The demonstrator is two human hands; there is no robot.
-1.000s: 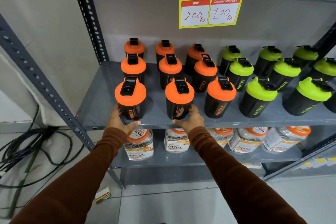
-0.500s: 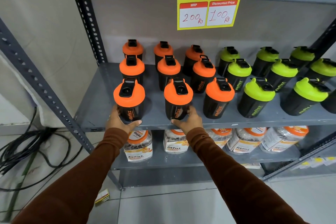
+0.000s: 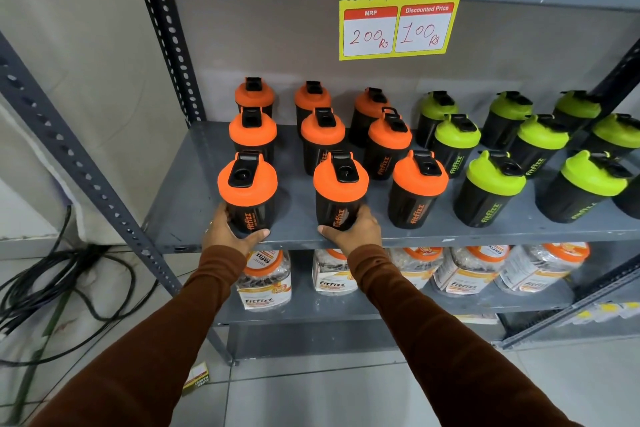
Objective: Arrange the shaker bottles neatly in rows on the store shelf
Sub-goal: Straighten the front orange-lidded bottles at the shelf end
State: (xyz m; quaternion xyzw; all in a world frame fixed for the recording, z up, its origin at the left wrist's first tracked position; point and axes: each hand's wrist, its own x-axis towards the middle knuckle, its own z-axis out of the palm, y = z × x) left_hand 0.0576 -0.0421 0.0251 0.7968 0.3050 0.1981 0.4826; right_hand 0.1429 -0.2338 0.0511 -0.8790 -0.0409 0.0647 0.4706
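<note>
Both hands are clamped on front-row shaker bottles on the grey metal shelf [image 3: 180, 218]. The left hand [image 3: 230, 234] wraps the base of the leftmost orange-lidded shaker bottle [image 3: 248, 198], thumb across its front; the right hand [image 3: 353, 230] cups the base of the second orange-lidded shaker bottle [image 3: 341, 196], thumb to its left. Each bottle stands upright, its long axis vertical, rising straight above the hand holding it and resting near the shelf's front lip. Just right of the right hand stands the third orange-lidded shaker bottle [image 3: 417, 191], ungripped, with the green-lidded bottles [image 3: 490, 189] farther right. Behind each grip, away from the person, two more orange bottles sit in file. Any squaring-up looks like a small slide along the front edge, and each hand already has its own bottle.
</note>
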